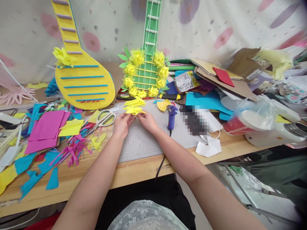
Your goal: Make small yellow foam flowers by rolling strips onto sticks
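Observation:
Over the grey cutting mat point(134, 147), my left hand point(122, 124) and my right hand point(147, 122) meet at a yellow paper flower point(133, 110). Fingertips of both hands pinch its lower edge from either side. Just behind it is another yellow paper piece point(135, 102); whether the two are joined I cannot tell. Beyond stands a green guitar-shaped cutout point(151, 48) with yellow flowers round its body and white strings. To the right of my right hand, a blue glue gun point(171, 116) rests on the mat with its cord running off the front edge.
White-handled scissors point(105, 118) lie left of my hands. A yellow guitar-shaped cutout point(83, 78) leans at the back left. Magenta paper point(46, 131) and coloured scraps cover the left side. At right are a white folded piece point(208, 147), a bagged cup point(249, 123) and stacked cardboard point(216, 80).

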Demonstrator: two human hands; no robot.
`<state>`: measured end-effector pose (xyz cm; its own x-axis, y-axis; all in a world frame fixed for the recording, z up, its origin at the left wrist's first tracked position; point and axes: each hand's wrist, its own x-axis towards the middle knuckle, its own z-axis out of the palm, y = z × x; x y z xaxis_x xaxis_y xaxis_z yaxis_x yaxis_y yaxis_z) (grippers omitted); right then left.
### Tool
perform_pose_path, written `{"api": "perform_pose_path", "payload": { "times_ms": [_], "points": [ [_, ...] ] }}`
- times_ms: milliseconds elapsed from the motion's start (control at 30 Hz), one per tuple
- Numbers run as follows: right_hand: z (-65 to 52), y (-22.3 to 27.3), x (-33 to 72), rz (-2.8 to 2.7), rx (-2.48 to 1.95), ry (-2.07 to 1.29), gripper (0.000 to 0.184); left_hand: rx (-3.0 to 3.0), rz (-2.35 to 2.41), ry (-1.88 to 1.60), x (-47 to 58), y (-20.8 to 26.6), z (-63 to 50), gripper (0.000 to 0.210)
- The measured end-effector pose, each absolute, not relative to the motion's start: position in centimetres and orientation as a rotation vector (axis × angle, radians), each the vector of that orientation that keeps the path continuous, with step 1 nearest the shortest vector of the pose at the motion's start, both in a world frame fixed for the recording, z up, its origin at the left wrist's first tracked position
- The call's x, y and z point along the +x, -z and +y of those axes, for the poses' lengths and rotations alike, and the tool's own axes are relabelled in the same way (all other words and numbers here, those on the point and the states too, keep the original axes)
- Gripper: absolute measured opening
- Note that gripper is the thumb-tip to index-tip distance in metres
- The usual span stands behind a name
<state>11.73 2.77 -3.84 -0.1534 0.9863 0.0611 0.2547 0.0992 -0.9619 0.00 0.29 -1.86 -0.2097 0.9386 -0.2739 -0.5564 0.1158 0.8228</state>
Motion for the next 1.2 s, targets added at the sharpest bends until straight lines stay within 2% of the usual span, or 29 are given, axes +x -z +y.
{"api": "perform_pose_path", "payload": {
  "times_ms": [100,200,300,400,467,567,733,967,1200],
  "points": [
    [2.8,3.9,11.7,-1.519,-1.286,-1.143,0.018,0.452,1.099,-1.457,0.0,1.7,0.3,0.01],
    [2.5,3.5,12.0,-1.556,-1.352,-1.174,0.028,0.431,1.138,-1.449,0.0,1.4,0.4,0.011],
    [2.2,2.7,12.4,-1.562,-1.354,-1.075,0.033,0.433,1.165,-1.462,-0.1,1.1,0.3,0.008],
    [2.1,1.9,12.8,-1.497,-1.287,-0.951,0.05,0.431,1.207,-1.467,-0.2,0.9,0.2,0.006],
    [2.0,1.5,13.0,-1.521,-1.198,-0.934,0.056,0.443,1.241,-1.459,-0.1,0.8,0.2,0.01],
    [2.0,1.4,12.9,-1.6,-1.087,-0.932,0.053,0.505,1.26,-1.442,0.2,1.0,0.0,0.015],
    [2.5,2.4,12.5,-1.586,-1.102,-0.994,0.034,0.563,1.267,-1.375,0.7,1.1,-0.2,0.013],
    [3.2,3.2,12.4,-1.384,-1.106,-1.246,0.042,0.501,1.219,-1.348,0.8,0.5,-0.4,0.011],
    [2.8,2.7,12.3,-1.378,-1.199,-1.243,0.034,0.453,1.275,-1.405,1.2,0.7,0.0,0.009]
  ]
}}
